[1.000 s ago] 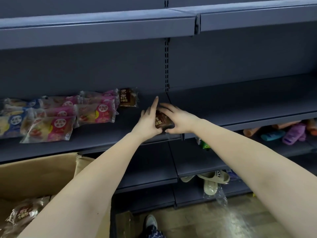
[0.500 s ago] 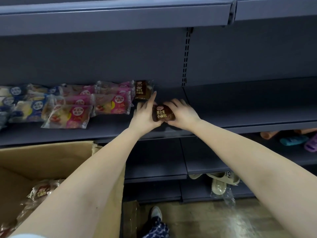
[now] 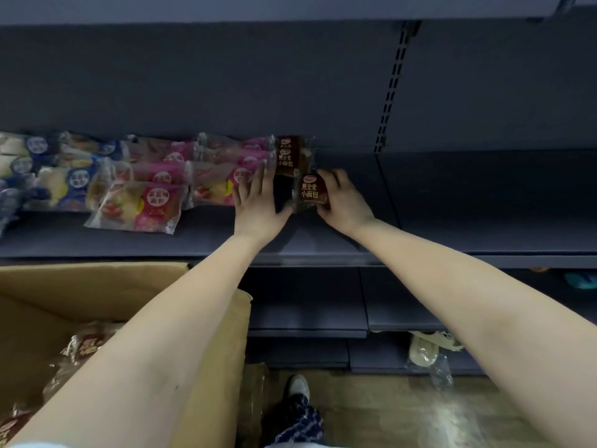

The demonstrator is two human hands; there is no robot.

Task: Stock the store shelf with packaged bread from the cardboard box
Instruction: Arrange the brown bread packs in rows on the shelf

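A brown bread pack (image 3: 310,193) with yellow lettering sits on the dark shelf (image 3: 452,221), and my right hand (image 3: 344,200) grips its right side with curled fingers. My left hand (image 3: 258,202) lies flat with straight fingers against the pack's left edge. Just behind stands a second brown pack (image 3: 288,155) at the shelf's back. Left of it lie rows of pink packs (image 3: 151,202) and blue packs (image 3: 69,182). The cardboard box (image 3: 97,274) stands open at lower left with more brown bread packs (image 3: 85,347) inside, partly hidden by my left forearm.
The shelf to the right of the slotted upright (image 3: 392,85) is bare. Lower shelves hold slippers (image 3: 426,349) in clear bags. My shoe (image 3: 298,386) stands on the wooden floor below, close to the box's right wall.
Both hands have carried the brown pack further back on the shelf, closer to the second brown pack. My left fingers have straightened. The view has tilted down and shifted left.
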